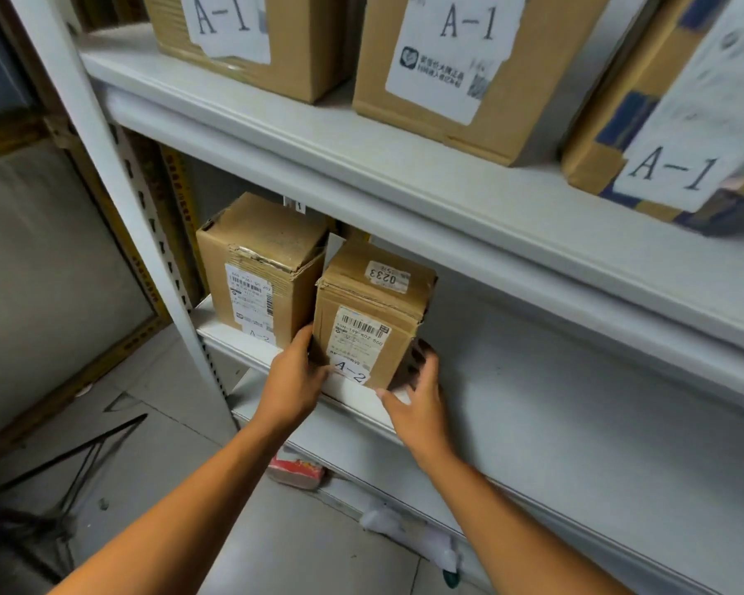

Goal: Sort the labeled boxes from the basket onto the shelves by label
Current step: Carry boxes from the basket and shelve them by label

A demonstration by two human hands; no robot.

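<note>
The left hand [295,380] holds the lower left side of a small cardboard box [372,319], thumb laid along the front edge and the other fingers hidden behind the side. The right hand [417,401] cups the box's lower right corner, its fingers curled loosely round the side and blurred, the thumb stretched out below the front face. The box stands upright near the middle of the frame, on the front edge of the middle shelf [555,401], with a barcode label, "A-2" at the bottom of its front and a "0233" sticker on top. Just beside it to the left stands a second box [260,268], also marked A-2, further back on the same shelf. On the upper shelf [361,148], across the top of the frame, stand three boxes [469,75] labeled A-1.
</note>
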